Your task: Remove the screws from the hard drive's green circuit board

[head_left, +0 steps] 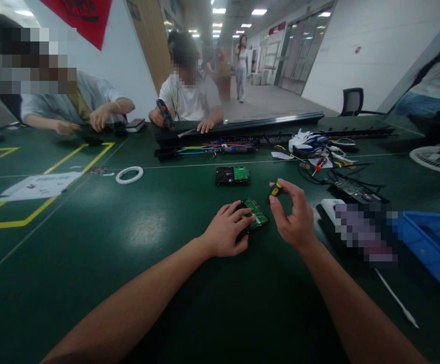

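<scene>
My left hand (226, 230) lies curled over a black hard drive (255, 215) with a green circuit board on top, holding it down on the green table (129, 263). My right hand (293, 215) hovers just right of the drive, its fingers pinched round a small screwdriver (275, 190) with a yellow-and-black handle. The tool's tip is hidden behind the fingers. A second hard drive (232, 175) with a green board lies flat a little farther back.
Coloured wires and a long black rail (242, 136) run across the table's far side. A white tape ring (129, 175), papers (40, 186), a blue tray (437, 247) and a tool pile (318, 151) lie around. Two people work at the far edge; one holds a power screwdriver (164, 112).
</scene>
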Demonstrator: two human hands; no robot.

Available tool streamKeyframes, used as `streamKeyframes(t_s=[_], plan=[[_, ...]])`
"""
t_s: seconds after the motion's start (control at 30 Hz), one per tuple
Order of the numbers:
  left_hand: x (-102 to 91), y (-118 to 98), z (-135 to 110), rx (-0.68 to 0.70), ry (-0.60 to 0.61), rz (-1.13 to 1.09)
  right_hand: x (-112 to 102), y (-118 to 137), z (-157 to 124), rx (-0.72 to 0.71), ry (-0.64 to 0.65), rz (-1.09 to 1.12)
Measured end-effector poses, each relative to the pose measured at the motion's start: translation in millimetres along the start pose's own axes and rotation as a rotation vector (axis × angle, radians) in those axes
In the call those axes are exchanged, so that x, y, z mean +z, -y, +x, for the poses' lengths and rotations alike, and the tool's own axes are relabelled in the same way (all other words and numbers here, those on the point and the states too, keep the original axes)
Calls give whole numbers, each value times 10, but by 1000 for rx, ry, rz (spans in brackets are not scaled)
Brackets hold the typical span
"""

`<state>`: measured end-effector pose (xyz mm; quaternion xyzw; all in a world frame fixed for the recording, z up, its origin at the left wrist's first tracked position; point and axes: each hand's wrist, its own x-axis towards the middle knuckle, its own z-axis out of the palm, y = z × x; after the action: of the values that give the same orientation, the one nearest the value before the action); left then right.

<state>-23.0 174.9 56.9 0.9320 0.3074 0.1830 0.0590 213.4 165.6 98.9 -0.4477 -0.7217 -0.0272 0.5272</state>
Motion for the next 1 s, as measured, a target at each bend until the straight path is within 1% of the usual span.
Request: streamKeyframes(t_s=[0.13,0.23,0.33,0.47,0.6,0.8,1.0], plan=[[0,-6,-2,2,-9,5,13,-22,-5,-4,-37,1],[-3,-4,-4,6,-11,5,0,-4,18,-54,-62,-45],[-5,2,-3,9,-14,-3,-25,22,44,-96,-51,-70],[-7,3,0,12,-15,-12,-29,20,39,-66,-15,-47],[-12,-2,-3,10,-14,-4,-8,-11,14,-32,-9,-41],[-14,-2,-10,5,-5,0,-22,0,35,-66,-20,-46],[-10,-4,-7,5,-11,-7,-13,-14,20,-5,28,26]])
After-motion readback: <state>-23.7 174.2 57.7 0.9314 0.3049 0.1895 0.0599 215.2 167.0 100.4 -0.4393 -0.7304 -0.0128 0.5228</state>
